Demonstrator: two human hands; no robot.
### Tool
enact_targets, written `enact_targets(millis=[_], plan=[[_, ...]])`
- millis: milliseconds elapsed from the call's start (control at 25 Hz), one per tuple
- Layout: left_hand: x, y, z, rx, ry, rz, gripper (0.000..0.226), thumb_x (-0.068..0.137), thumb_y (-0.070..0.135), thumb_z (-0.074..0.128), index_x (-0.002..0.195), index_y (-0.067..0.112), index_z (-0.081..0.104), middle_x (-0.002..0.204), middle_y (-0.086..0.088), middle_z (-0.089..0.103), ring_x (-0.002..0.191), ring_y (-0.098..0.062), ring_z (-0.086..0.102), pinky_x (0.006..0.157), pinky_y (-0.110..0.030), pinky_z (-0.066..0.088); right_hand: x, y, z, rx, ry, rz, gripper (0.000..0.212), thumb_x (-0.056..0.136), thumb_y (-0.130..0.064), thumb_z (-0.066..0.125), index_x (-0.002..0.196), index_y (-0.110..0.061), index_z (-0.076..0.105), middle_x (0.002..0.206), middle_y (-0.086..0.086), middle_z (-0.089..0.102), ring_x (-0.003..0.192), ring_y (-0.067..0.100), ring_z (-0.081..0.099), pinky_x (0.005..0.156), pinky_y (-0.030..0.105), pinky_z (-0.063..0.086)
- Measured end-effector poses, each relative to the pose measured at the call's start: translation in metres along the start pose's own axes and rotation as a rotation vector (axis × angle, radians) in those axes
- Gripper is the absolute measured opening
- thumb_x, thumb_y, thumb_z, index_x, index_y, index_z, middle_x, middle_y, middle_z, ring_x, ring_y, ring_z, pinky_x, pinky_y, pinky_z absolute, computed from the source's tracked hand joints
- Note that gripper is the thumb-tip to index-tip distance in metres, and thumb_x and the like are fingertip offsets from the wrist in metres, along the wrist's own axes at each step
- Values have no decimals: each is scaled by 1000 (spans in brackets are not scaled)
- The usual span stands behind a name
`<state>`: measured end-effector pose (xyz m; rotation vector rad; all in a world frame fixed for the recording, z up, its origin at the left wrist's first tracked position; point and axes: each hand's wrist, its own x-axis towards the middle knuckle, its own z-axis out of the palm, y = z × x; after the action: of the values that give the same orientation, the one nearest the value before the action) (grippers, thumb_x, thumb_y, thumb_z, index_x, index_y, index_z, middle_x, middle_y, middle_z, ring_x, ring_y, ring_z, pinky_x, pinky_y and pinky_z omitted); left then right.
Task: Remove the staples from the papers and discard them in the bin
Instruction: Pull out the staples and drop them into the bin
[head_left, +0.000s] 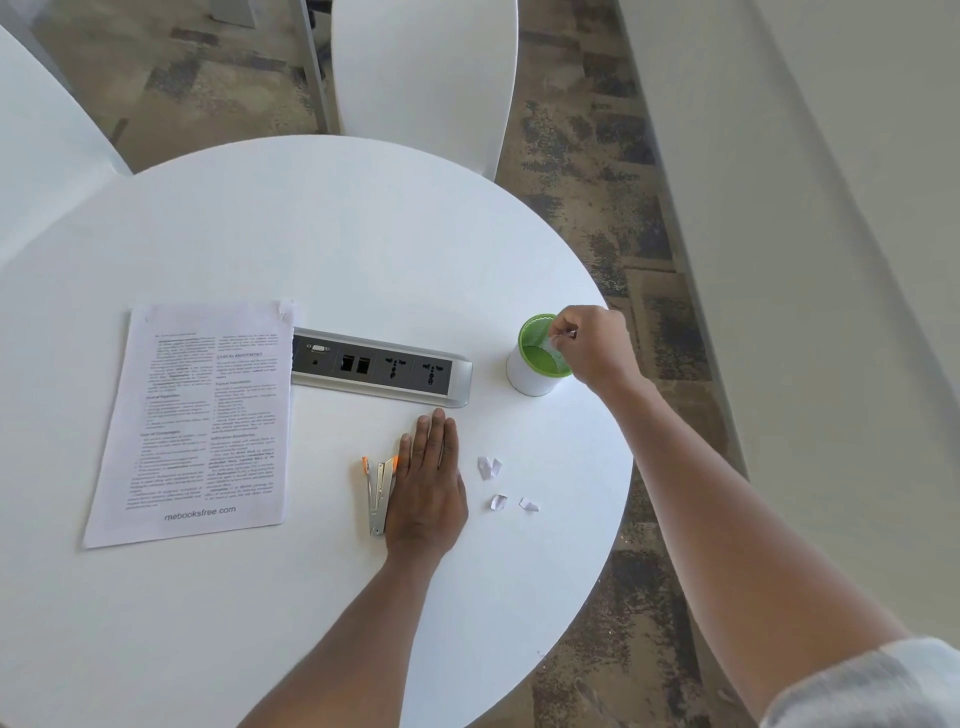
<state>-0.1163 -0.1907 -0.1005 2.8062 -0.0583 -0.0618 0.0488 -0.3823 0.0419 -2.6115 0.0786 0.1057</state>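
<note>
A printed stack of papers (202, 421) lies flat on the left of the round white table (322, 249). Over the small white bin with a green mesh liner (537, 364), my right hand (589, 340) pinches a tiny staple (565, 335) with a paper scrap between thumb and fingertips. My left hand (428, 483) rests flat on the table, fingers together, its edge touching a silver and orange stapler (378, 493) lying beside it. Three small torn paper scraps (489, 466) lie to the right of that hand.
A grey power socket strip (382, 366) is set into the table between the papers and the bin. White chairs (423, 78) stand beyond the far edge and at the left. Patterned carpet lies to the right, close to the bin's side of the table.
</note>
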Motion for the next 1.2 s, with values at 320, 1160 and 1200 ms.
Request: enact_targets(millis=[320,1160,1200], plan=[[0,1,-2,2,-3,-5,62,94,17,33,155,6,28,164,-11,24,152,-29,23,123,-45,17,13,10,8,-95,-2,10,27,81,-2,64,102,-14,74,96,10,74,89,28,66,74,32,53],[0,-2,0,-27,-13,15,63,92,17,35,154,5,30,164,-12,25,152,-29,21,123,-44,12,-192,-3,119,6,-47,266,22,87,6,57,106,1,67,103,14,63,90,34,63,74,39,52],[0,-2,1,-28,-13,16,63,92,17,36,154,6,29,164,-12,24,153,-29,20,123,-44,11,-192,-6,120,5,-47,266,19,88,0,62,106,0,67,104,13,63,91,34,63,73,39,52]])
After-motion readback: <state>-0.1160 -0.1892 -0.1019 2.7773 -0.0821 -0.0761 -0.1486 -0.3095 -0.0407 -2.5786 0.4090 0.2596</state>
